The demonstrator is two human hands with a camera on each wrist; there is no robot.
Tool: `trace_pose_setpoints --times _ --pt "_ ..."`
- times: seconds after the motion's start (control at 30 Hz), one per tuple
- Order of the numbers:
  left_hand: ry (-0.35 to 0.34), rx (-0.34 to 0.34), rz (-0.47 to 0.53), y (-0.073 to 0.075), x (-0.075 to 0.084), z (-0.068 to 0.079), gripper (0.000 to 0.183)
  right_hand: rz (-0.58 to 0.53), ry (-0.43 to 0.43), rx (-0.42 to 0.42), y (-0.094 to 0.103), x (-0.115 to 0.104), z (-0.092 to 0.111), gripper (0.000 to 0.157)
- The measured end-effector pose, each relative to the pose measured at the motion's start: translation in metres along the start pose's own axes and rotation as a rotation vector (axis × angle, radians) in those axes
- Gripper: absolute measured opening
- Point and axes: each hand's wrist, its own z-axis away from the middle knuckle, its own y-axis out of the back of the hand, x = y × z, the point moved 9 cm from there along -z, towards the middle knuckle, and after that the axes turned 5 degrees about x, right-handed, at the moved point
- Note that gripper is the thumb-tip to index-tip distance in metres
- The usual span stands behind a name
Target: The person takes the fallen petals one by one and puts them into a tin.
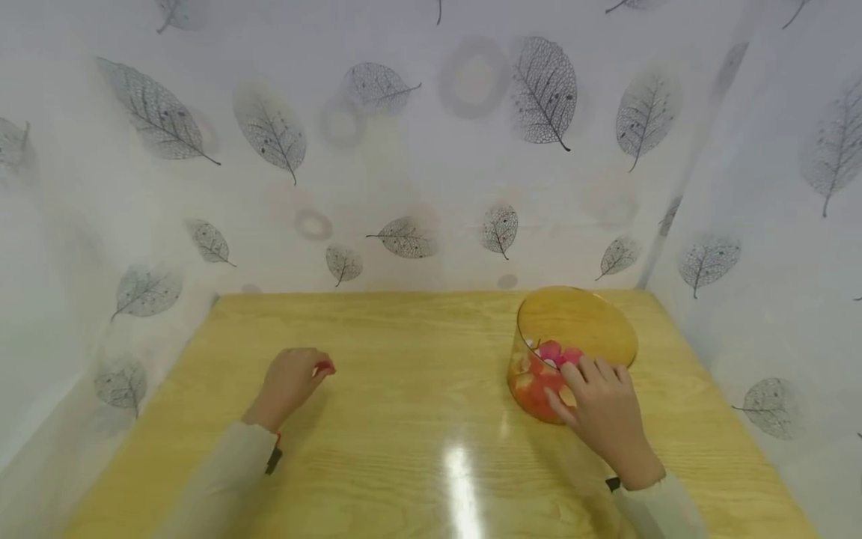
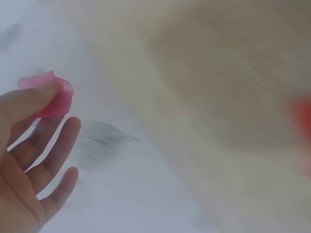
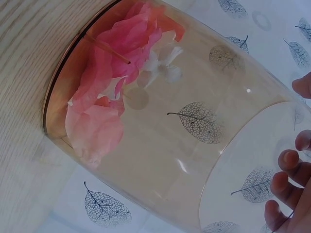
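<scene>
A pink petal [image 2: 62,99] is pinched between the thumb and fingers of my left hand [image 2: 29,141], with the other fingers spread apart. In the head view, that left hand [image 1: 289,382] hovers over the left half of the table. On the right stands a clear, amber-tinted round container [image 1: 579,318]. Pink, peach and white flowers and petals [image 3: 116,63] lie at its bottom. My right hand [image 1: 602,408] is at the container's near side, fingers over its mouth. In the right wrist view the thumb and loosely bent fingers [image 3: 286,179] are apart, with nothing between them.
The light wood table [image 1: 377,434] runs back to a white wall [image 1: 404,172] printed with grey leaves. Similar side panels [image 1: 801,299] flank both sides. A glare streak [image 1: 461,486] crosses the tabletop near the front.
</scene>
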Motion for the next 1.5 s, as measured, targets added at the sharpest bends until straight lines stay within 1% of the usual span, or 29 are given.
trace_pose_setpoints --times 0.07,0.17,0.23,0.33,0.4,0.43,0.53,0.63,0.7,0.8,0.9,1.0,1.1,1.2,1.27,1.4,1.5 --pt "-0.041 0.043 0.019 0.010 0.025 -0.019 0.006 0.000 0.000 0.000 0.000 0.000 0.000 0.055" --pt "-0.105 0.115 0.066 0.026 0.067 -0.047 0.004 -0.001 0.000 -0.004 0.000 0.001 0.000 0.055" --pt "-0.148 0.150 0.094 0.034 0.095 -0.066 0.004 0.000 -0.001 -0.011 0.000 0.001 -0.001 0.055" --pt "-0.219 0.158 0.114 0.040 0.137 -0.092 0.003 0.003 -0.003 -0.020 0.000 0.001 -0.002 0.055" --pt "-0.265 0.139 0.126 0.041 0.165 -0.108 0.004 0.005 -0.004 -0.021 0.000 0.001 -0.002 0.056" --pt "-0.291 0.127 0.124 0.039 0.178 -0.115 0.006 0.000 -0.001 -0.009 0.001 0.001 -0.002 0.056" --pt "-0.344 0.078 0.108 0.032 0.215 -0.135 0.010 -0.008 0.000 0.011 0.003 0.001 -0.002 0.055" --pt "-0.374 0.030 0.075 0.020 0.244 -0.152 0.013 -0.012 0.000 0.023 0.003 0.002 -0.002 0.055" --pt "-0.381 -0.008 0.065 0.011 0.258 -0.160 0.014 -0.009 -0.007 0.008 0.002 0.003 -0.001 0.057" --pt "-0.384 -0.048 0.056 -0.002 0.274 -0.168 0.014 -0.015 -0.005 0.008 0.002 0.003 -0.002 0.056" --pt "-0.385 -0.070 0.041 -0.014 0.284 -0.173 0.014 -0.014 0.002 0.013 0.002 0.003 -0.003 0.054" --pt "-0.380 -0.093 0.017 -0.024 0.292 -0.176 0.016 -0.012 0.011 0.021 0.004 0.002 -0.004 0.052" --pt "-0.368 -0.122 -0.009 -0.028 0.295 -0.177 0.020 -0.018 0.020 0.037 0.006 0.000 -0.004 0.051" --pt "-0.365 -0.133 -0.021 -0.028 0.296 -0.176 0.022 -0.026 0.026 0.044 0.007 0.000 -0.005 0.051" --pt "-0.372 -0.120 -0.021 -0.027 0.296 -0.175 0.022 -0.026 0.024 0.039 0.006 0.000 -0.005 0.052" --pt "-0.395 -0.050 0.008 -0.017 0.289 -0.166 0.020 -0.004 0.010 0.006 0.003 0.002 -0.004 0.055" --pt "-0.390 0.005 0.059 -0.005 0.274 -0.151 0.018 0.008 0.003 -0.009 0.001 0.003 -0.003 0.056"
